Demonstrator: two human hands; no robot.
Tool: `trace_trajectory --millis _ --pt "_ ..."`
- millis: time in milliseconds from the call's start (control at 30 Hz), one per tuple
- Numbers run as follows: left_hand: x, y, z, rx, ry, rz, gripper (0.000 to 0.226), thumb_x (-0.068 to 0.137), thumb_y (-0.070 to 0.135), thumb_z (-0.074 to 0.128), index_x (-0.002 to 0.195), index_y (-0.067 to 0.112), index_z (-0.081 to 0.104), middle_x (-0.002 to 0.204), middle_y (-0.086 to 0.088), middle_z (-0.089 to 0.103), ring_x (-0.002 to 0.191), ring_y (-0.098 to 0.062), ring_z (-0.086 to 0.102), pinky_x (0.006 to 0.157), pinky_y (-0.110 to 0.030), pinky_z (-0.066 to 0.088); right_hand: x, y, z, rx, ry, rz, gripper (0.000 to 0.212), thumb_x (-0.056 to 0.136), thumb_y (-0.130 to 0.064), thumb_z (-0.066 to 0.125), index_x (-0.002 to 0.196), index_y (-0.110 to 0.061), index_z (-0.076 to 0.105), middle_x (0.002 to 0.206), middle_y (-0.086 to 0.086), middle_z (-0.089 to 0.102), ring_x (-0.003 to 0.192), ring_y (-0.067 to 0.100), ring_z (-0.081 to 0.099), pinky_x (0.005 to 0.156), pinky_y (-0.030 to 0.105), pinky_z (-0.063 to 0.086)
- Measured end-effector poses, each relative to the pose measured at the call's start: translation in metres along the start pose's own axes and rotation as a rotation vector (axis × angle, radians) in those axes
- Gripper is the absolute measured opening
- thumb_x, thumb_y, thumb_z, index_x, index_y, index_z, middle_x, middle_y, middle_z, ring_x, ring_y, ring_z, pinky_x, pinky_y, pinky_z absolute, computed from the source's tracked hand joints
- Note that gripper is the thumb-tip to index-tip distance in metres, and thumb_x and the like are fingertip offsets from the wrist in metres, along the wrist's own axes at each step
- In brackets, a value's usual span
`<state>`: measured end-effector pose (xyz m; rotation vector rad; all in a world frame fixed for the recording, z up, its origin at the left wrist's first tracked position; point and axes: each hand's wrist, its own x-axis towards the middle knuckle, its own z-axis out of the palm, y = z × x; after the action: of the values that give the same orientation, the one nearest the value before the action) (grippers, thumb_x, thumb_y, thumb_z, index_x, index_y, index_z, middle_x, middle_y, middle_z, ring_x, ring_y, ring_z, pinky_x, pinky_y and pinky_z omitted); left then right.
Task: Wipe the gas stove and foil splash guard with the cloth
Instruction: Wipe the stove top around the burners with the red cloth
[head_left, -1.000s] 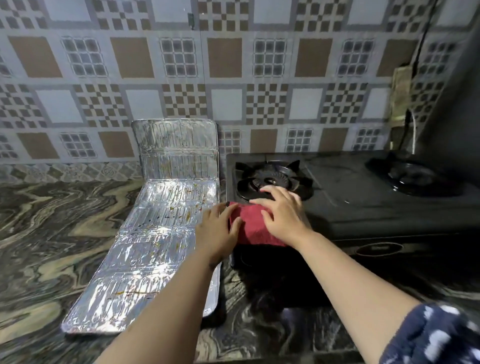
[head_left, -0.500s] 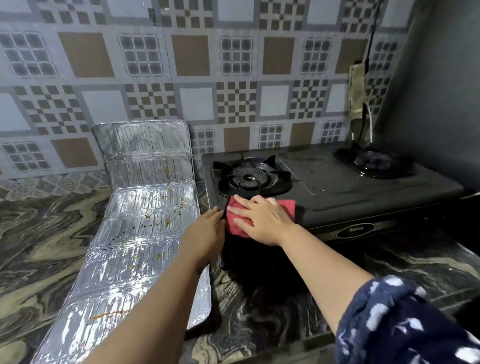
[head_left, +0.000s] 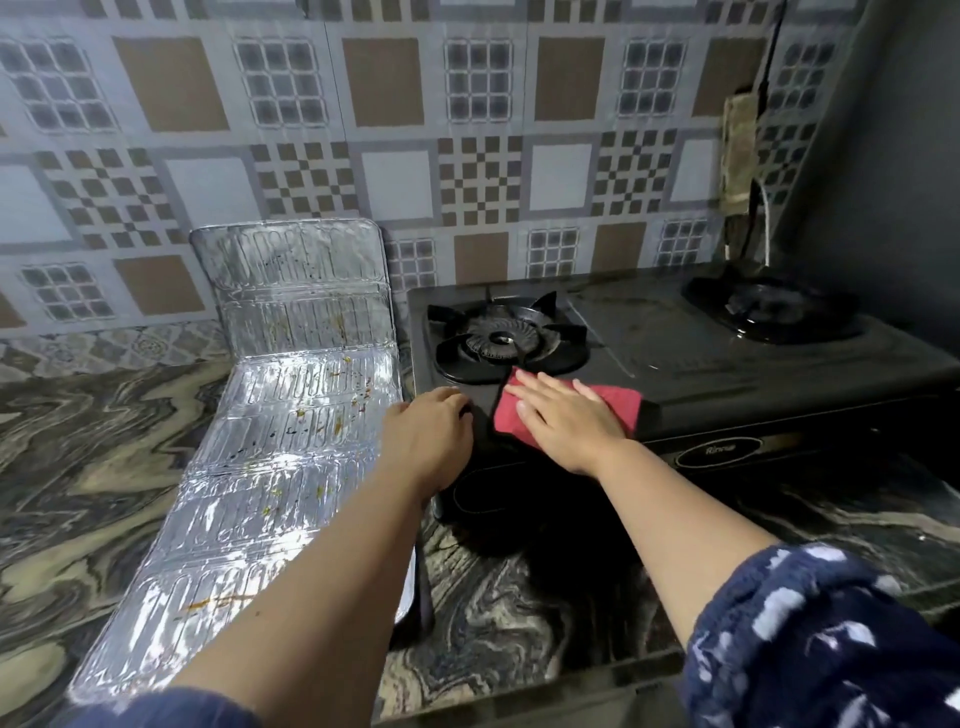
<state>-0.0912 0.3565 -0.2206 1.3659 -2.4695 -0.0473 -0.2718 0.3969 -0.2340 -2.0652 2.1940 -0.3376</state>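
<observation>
The right hand (head_left: 566, 423) lies flat, fingers (head_left: 537, 391) spread and pressed down on the red cloth (head_left: 615, 404), which sits folded on the front edge of the black gas stove (head_left: 727, 374) just below the left burner (head_left: 506, 335); the left hand (head_left: 428, 441) curls its fingers over the stove's front left corner; beside it the foil splash guard (head_left: 270, 457) lies unfolded on the marbled counter (head_left: 78, 452), its far panel leaning against the tiled wall, its shiny ribbed surface speckled with yellow-brown spatter.
</observation>
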Motion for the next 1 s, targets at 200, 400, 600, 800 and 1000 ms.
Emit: trace_trajectory --millis 200,400,600,800,1000 --pt "0.013 0.030 0.004 0.006 -0.023 -0.047 0.035 0.094 0.028 0.039 0.122 0.028 0.059 0.130 0.007 0.058 0.118 -0.019 0.056 0.094 -0.036 0.038 -0.005 0.002 0.001 0.033 0.026 -0.071 0.045 0.102 -0.034 0.021 0.147 -0.034 0.029 0.158 -0.017 0.017 0.146 0.006 0.011 0.120 0.040 0.002" --pt "0.039 0.071 0.008 -0.024 -0.045 -0.032 0.038 0.088 0.023 0.043 0.120 0.029 0.062 0.127 0.004 0.061 0.115 -0.022 0.058 0.091 -0.038 0.049 -0.015 0.055 -0.010 -0.003 0.064 -0.133 0.045 0.102 -0.037 0.026 0.146 -0.032 0.031 0.158 -0.015 0.020 0.146 0.007 0.015 0.119 0.039 0.006" --pt "0.062 0.116 0.023 -0.011 -0.039 -0.023 0.036 0.091 0.022 0.042 0.121 0.026 0.062 0.129 0.003 0.059 0.114 -0.025 0.058 0.088 -0.035 0.045 -0.004 0.129 -0.034 -0.026 -0.038 0.027 0.050 0.101 -0.043 0.019 0.149 -0.034 0.022 0.160 -0.013 0.008 0.147 0.007 0.004 0.120 0.041 0.001" --pt "0.085 0.145 0.033 0.026 -0.061 0.023 0.031 0.087 0.023 0.043 0.107 0.022 0.066 0.121 0.004 0.062 0.111 -0.024 0.059 0.084 -0.035 0.045 0.029 0.163 -0.045 -0.044 -0.089 0.152 0.058 0.098 -0.053 0.016 0.152 -0.032 0.010 0.161 -0.011 -0.003 0.148 0.011 -0.003 0.119 0.044 -0.001" --pt "0.104 0.176 0.034 -0.002 -0.119 0.027 0.034 0.087 0.024 0.043 0.114 0.024 0.065 0.123 0.001 0.061 0.115 -0.025 0.057 0.089 -0.037 0.046 0.008 0.184 -0.045 -0.058 -0.052 0.071 0.056 0.098 -0.055 0.017 0.150 -0.036 0.013 0.161 -0.012 0.001 0.148 0.011 -0.001 0.119 0.044 -0.001"
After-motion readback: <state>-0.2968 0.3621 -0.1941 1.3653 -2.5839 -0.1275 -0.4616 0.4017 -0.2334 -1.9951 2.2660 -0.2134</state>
